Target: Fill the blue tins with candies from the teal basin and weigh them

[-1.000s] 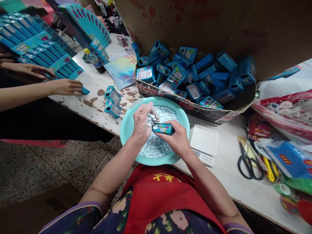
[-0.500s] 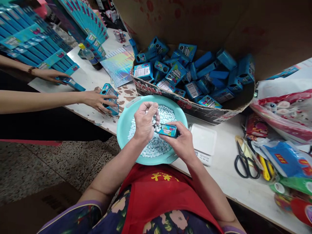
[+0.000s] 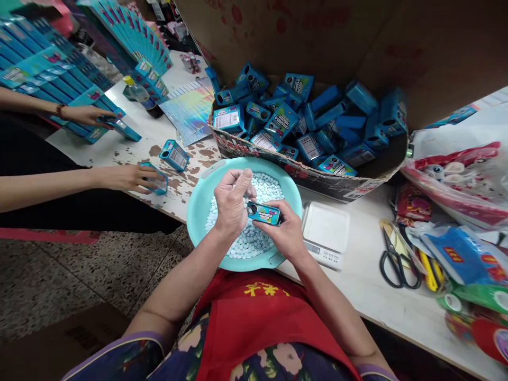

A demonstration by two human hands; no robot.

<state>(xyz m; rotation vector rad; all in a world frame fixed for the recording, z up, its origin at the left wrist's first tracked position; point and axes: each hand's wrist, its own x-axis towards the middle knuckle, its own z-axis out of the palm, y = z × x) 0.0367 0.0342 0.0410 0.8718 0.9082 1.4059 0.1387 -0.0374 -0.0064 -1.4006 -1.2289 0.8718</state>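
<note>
My left hand [image 3: 231, 203] is closed and cupped, thumb up, around a few pale candies [image 3: 246, 201] at the end of a small blue candy box. My right hand [image 3: 286, 228] grips that candy box [image 3: 265, 214] by its other end, holding it sideways with a dark round hole towards my left fingers. Both hands are over a turquoise basin [image 3: 197, 222], which holds many loose pale blue-white candies [image 3: 244, 246]. How many candies my left palm hides, I cannot tell.
A cardboard carton [image 3: 333, 185] full of blue boxes stands behind the basin. To the right are a white scale [image 3: 327, 227] and black scissors [image 3: 397, 270]. At left, a co-worker's hands [image 3: 126, 178] handle blue boxes near a standing box [image 3: 174, 155] and a bottle [image 3: 141, 96].
Fewer candies show between my left hand and the box, and its hole is now visible. The co-worker's nearer hand has moved left with one box, leaving another standing on the table.
</note>
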